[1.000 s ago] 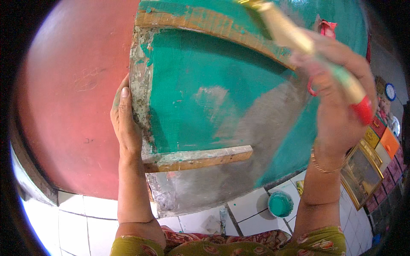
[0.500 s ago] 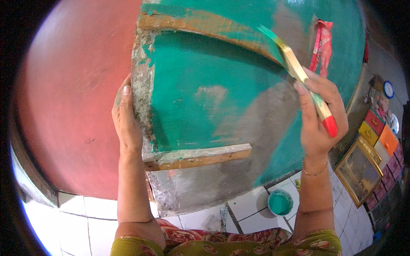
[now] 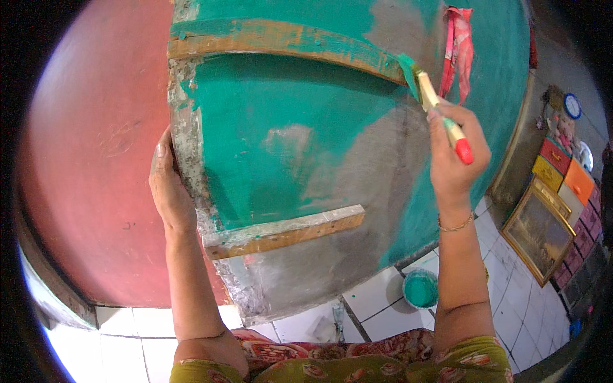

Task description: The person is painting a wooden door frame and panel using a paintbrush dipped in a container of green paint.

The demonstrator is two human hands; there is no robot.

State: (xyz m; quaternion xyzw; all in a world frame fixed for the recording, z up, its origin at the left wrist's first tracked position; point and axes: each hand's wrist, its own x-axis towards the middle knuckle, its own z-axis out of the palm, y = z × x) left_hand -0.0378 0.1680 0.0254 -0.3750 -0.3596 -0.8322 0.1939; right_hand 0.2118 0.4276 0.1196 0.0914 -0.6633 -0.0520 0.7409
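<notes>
Right hand (image 3: 456,156) grips 1 paintbrush (image 3: 427,91) — left hand (image 3: 171,195) touches worn wall edge (image 3: 187,143).

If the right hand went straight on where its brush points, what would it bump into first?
Probably the upper wooden strip, near its right end: the brush in the right hand points there, though depth is unclear.

The right hand (image 3: 458,156) holds a paintbrush (image 3: 428,90) by a wooden strip (image 3: 287,41); the left hand (image 3: 171,195) touches the wall edge (image 3: 187,143).
</notes>
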